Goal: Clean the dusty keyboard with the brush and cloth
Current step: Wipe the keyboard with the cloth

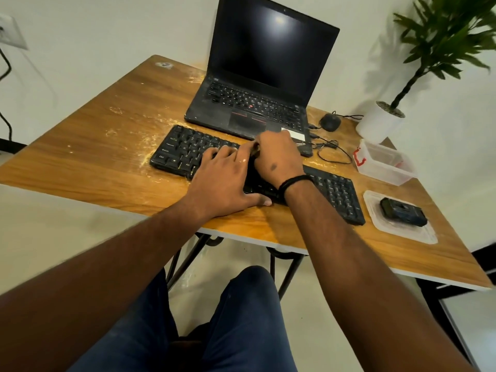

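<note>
2 hands: left (220, 175) & right (276, 157). 1 black keyboard (335, 191). 1 open laptop (257, 76). 1 black mouse (330, 122). 1 clear plastic box (386, 162) w/ red clip. 1 potted plant (440, 41) in white pot. 1 small black gadget (402, 212) on 1 clear lid (418, 234). 1 wood surface (107, 135). 1 wall socket (10, 30).

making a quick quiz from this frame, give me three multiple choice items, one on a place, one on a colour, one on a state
1. Where is the mouse?
A. right of the laptop
B. on the keyboard
C. inside the clear container

2. What colour is the laptop's pointing nub?
A. blue
B. red
C. green

3. What state is the laptop's screen in?
A. lit with text
B. folded shut
C. open but dark

Answers: 1 A, it sits on the table beside the laptop's right edge. 2 B, a red dot shows among the keys. 3 C, the lid stands up and the display is black.
</note>
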Available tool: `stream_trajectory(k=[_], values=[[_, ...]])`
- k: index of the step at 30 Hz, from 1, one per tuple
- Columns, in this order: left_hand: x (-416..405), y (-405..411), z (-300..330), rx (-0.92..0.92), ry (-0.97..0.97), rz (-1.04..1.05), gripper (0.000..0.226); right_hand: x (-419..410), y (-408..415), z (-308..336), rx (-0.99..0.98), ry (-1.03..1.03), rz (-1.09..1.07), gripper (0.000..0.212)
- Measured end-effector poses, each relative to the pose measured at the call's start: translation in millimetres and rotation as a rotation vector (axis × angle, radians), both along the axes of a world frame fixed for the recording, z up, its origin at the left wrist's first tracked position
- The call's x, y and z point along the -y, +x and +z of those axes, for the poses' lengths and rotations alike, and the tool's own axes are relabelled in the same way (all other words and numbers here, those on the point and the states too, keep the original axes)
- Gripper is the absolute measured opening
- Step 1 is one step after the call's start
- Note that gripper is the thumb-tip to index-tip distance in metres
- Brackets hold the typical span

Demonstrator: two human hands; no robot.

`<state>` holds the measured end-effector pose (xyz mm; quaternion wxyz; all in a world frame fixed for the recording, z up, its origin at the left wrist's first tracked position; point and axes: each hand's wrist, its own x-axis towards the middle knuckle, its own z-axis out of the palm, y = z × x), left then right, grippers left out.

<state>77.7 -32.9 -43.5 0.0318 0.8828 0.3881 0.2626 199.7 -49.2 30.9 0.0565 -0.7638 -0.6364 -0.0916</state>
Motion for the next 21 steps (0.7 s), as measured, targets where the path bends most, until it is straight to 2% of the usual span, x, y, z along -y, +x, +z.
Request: stream_trajectory(k=[6,9,13,15,17,18,21], values=[[-2.1,-1.5,-2.7,-0.014,0.003,0.008,0.122,15.3,27.4,3.2,-0.01,-0.017,-0.108,0.023],[-3.0,-1.0,-3.2,-0.013,-0.015,0.005,0.123,31.2,48.1,1.7,-0.089,0.081,-0.126,0.034],[-1.1,-2.3,1.1,0.033,-0.033,-0.004,0.118,63.8,78.6,3.6,-0.473,0.395,-0.16,0.025],[2.5,0.1,3.6,0.071,-0.018,-0.014,0.109,83.3,90.7,4.0,-0.823,0.567,-0.255,0.023],[8.4,7.4,4.7,0.111,0.006,-0.039,0.099,99.0,94.6,4.3,-1.261,0.634,-0.353,0.031],[13.1,13.8,5.1,0.121,0.017,-0.06,0.094,104.2,94.1,3.8,-1.377,0.635,-0.387,0.034],[31.5,44.9,9.6,0.088,0.038,-0.146,0.086,112.4,92.0,-2.6,-1.394,0.588,-0.417,0.024]])
